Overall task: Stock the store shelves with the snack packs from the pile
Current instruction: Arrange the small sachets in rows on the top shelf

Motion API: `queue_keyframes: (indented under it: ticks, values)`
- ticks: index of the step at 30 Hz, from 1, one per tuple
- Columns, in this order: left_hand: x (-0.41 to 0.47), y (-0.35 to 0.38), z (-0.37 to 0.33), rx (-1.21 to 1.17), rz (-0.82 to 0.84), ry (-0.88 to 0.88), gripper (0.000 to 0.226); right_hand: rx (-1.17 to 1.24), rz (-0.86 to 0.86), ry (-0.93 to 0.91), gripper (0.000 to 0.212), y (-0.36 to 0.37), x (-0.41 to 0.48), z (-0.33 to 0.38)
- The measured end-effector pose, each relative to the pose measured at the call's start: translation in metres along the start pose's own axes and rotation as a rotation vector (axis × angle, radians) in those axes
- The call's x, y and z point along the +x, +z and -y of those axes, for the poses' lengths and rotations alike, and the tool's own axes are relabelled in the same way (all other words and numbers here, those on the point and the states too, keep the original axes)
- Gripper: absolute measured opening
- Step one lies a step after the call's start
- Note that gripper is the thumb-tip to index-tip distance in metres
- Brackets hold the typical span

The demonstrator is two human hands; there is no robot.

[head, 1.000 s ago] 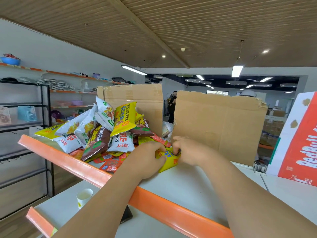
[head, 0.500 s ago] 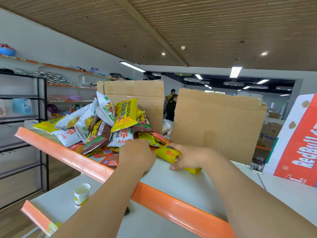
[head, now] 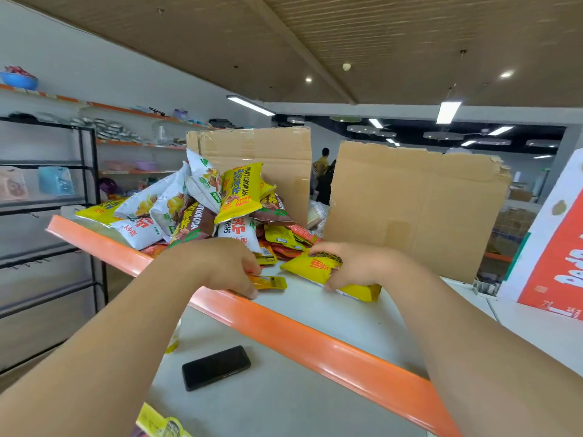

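A yellow snack pack [head: 315, 268] lies on the white shelf [head: 362, 323], clamped in the right hand [head: 362, 266] — thumb on top, fingers curled under. Just beside it, the left hand [head: 220, 266] pinches a small orange sachet [head: 271, 282]. Beyond both hands rises the pile [head: 202, 206] of packs — a cardboard sheet [head: 410, 200] stands behind the right hand. A black phone [head: 216, 367] lies below the left wrist.

Slatted ceiling [head: 410, 33], strip lights [head: 448, 111], grey wall [head: 110, 67], black rack [head: 47, 207] left.
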State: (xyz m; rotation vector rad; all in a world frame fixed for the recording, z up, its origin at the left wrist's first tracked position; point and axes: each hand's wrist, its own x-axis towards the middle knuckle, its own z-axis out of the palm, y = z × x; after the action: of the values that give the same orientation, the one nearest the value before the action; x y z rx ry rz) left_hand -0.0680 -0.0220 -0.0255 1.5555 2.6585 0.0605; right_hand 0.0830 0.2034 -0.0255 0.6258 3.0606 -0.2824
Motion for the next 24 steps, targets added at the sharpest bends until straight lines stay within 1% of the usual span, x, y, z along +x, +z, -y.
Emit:
queue_keyframes:
  ticks: [2, 5, 6, 8, 10, 12, 14, 16, 17, 18, 21, 24]
  values:
    - [-0.001, 0.004, 0.001, -0.05, -0.069, 0.018, 0.052, 0.006, -0.003, -0.004, 0.08, 0.0, -0.001, 0.001]
    - [0.003, 0.014, -0.005, -0.129, -0.235, 0.055, 0.024, 0.015, -0.036, 0.018, 0.079, 0.001, 0.0, -0.002]
    - [0.006, 0.016, -0.007, -0.184, -0.305, 0.074, 0.018, 0.025, -0.052, 0.035, 0.077, 0.0, -0.001, -0.003]
    - [0.011, 0.019, -0.011, -0.323, -0.411, 0.089, 0.018, 0.041, -0.074, 0.074, 0.073, -0.003, -0.003, -0.008]
    - [0.018, 0.02, -0.017, -0.439, -0.458, 0.088, 0.02, 0.034, -0.075, 0.127, 0.071, -0.005, -0.005, -0.014]
    - [0.024, 0.024, -0.026, -0.452, -0.463, 0.098, 0.017, 0.009, -0.068, 0.188, 0.071, -0.007, -0.008, -0.019]
    - [0.031, 0.032, -0.035, -0.34, -0.487, 0.095, 0.019, 0.001, -0.065, 0.223, 0.072, -0.007, -0.009, -0.022]
    - [0.033, 0.039, -0.042, -0.201, -0.501, 0.092, 0.036, 0.003, -0.067, 0.234, 0.072, -0.007, -0.009, -0.023]
    - [0.034, 0.041, -0.043, -0.163, -0.491, 0.104, 0.044, 0.002, -0.069, 0.239, 0.072, -0.007, -0.009, -0.023]
    - [0.033, 0.041, -0.044, -0.143, -0.469, 0.116, 0.048, 0.002, -0.07, 0.24, 0.072, -0.007, -0.009, -0.023]
    - [0.031, 0.042, -0.044, -0.171, -0.39, 0.165, 0.049, -0.006, -0.071, 0.238, 0.074, -0.007, -0.008, -0.024]
    - [0.031, 0.041, -0.043, -0.228, -0.34, 0.21, 0.042, -0.016, -0.063, 0.239, 0.078, -0.006, -0.008, -0.024]
